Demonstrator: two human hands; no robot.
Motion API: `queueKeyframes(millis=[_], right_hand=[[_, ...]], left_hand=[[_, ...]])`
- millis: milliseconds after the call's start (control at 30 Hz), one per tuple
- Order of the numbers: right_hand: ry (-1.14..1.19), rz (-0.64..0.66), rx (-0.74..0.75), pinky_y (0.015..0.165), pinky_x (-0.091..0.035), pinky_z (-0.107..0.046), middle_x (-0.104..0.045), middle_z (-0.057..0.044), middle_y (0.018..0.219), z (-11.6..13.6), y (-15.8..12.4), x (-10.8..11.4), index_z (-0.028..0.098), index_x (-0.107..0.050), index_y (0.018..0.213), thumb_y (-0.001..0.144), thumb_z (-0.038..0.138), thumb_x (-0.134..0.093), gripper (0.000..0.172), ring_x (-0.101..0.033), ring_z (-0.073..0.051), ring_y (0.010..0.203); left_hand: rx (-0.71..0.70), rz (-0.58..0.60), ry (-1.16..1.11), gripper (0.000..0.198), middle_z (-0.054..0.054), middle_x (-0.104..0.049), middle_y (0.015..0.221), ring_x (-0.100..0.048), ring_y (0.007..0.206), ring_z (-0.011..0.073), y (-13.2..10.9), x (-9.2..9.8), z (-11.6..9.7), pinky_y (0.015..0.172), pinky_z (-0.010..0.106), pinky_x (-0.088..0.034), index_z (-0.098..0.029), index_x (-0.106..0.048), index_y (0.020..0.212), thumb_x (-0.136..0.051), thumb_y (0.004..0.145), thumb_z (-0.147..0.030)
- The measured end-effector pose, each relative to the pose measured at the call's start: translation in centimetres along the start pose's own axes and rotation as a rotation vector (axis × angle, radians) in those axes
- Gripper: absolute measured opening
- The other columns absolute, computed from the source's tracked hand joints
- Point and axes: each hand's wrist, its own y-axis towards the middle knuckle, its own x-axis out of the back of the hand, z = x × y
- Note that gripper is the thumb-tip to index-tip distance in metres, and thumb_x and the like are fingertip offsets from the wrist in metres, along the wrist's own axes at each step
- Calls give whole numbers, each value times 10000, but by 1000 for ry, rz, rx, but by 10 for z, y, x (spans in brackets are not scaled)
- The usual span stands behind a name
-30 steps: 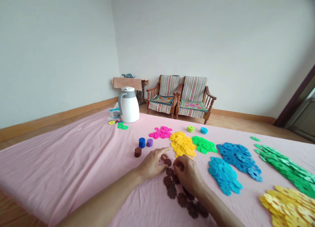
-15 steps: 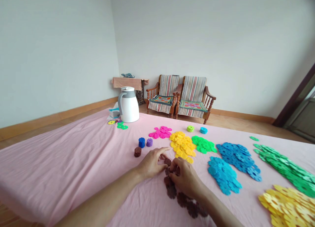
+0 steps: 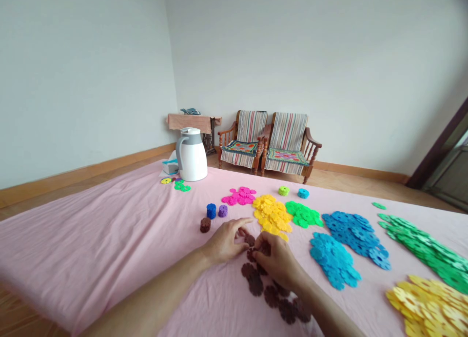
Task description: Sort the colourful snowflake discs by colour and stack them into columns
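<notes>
My left hand (image 3: 228,242) curls around a small brown flower-shaped disc (image 3: 250,240), its thumb and fingertips at the disc's edge and its index finger stretched out above. How many discs sit inside its curled fingers is hidden. Close beside it on the right, my right hand (image 3: 278,260) is closed in a pinch on another brown disc, partly covered by its fingers. Below the hands, loose brown flower discs (image 3: 255,284) lie scattered on the pink cloth (image 3: 204,298), some under the right wrist. A short brown stack (image 3: 205,225) stands left of the hands.
Blue (image 3: 211,211) and purple stacks (image 3: 223,210) stand beyond my left hand. Piles of pink (image 3: 239,196), yellow (image 3: 272,214), green (image 3: 303,214) and blue discs (image 3: 334,260) spread rightward. A white jug (image 3: 193,159) stands at the back left; two wooden chairs (image 3: 287,142) are behind.
My right hand has shifted slightly, showing more of the brown discs beneath it. The left hand stays nearly still; the whole view has moved a little.
</notes>
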Motion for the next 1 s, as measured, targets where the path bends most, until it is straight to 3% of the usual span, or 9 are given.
queueKeyframes(millis=[233, 500, 800, 1000], right_hand=[[124, -234, -63, 503, -373, -225, -572, 17, 579, -12, 15, 0, 178, -579, 683, 677, 241, -541, 73, -516, -125, 542], [28, -234, -62, 511, -372, -236, -608, 6, 584, -9, 14, -5, 186, -590, 664, 714, 234, -491, 121, -541, -139, 538], [-209, -156, -8, 662, -404, -254, -677, -26, 744, -10, 7, 2, 205, -673, 736, 699, 134, -439, 247, -606, -166, 716], [-211, -149, -1, 672, -404, -246, -670, -28, 755, -1, 6, 4, 194, -664, 759, 708, 119, -436, 245, -593, -152, 710]], left_hand=[[-20, -4, -23, 657, 13, -679, 904, -604, 814, 142, 0, -1, 2, 752, 243, -458, -185, -483, 1252, -609, 626, -30], [0, -2, 2, 647, 14, -683, 907, -607, 812, 142, 0, 0, 1, 758, 251, -466, -190, -493, 1243, -612, 625, -38], [-7, 5, -3, 632, 20, -693, 902, -611, 816, 150, 1, 0, 1, 746, 247, -454, -174, -500, 1234, -611, 627, -39], [2, 13, 1, 642, 14, -698, 881, -612, 818, 153, 1, 0, 1, 734, 246, -445, -183, -484, 1249, -618, 634, -56]])
